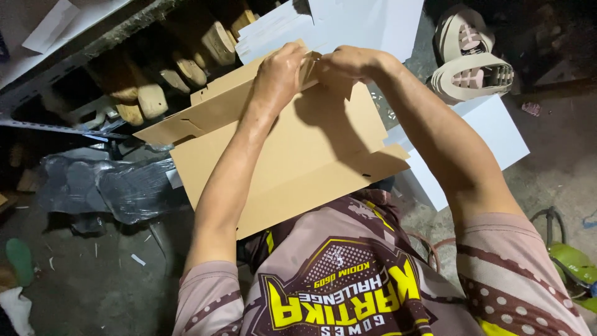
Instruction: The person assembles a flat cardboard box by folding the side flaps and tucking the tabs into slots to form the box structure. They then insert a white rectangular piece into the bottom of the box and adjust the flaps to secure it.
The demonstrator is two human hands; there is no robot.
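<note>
A flat brown cardboard box blank (298, 155) lies across my lap, its far flaps raised. My left hand (280, 71) grips the far edge of the cardboard, fingers curled over a flap. My right hand (348, 62) pinches the same far edge just beside it, the two hands almost touching. Both forearms reach out over the sheet and cast a shadow on it.
White flat sheets (348, 25) are stacked beyond the cardboard, and another white sheet (491, 130) lies at the right. Shoe soles (472, 56) rest at top right. Wooden shoe lasts (161, 81) sit on a shelf at left, a crumpled plastic bag (106, 183) below.
</note>
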